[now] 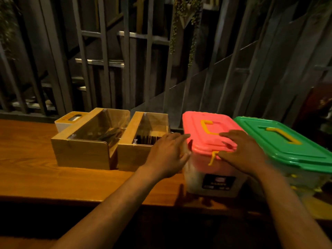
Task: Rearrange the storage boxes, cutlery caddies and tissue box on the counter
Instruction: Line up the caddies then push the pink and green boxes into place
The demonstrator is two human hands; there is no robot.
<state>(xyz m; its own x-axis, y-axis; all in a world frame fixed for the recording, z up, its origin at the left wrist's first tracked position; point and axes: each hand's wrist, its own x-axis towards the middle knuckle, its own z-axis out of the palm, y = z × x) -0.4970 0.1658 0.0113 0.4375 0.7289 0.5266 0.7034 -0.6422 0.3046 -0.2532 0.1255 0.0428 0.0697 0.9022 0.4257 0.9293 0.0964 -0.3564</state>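
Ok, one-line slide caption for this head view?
Both hands, left hand and right hand, on the pink-lidded storage box, between wooden cutlery caddies and green-lidded box.

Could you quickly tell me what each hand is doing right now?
Left hand: open, against the pink-lidded box's left side.
Right hand: open, flat on its lid.

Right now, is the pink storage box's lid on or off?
On. The pink lid sits flat over the clear storage box, its yellow handle folded down.
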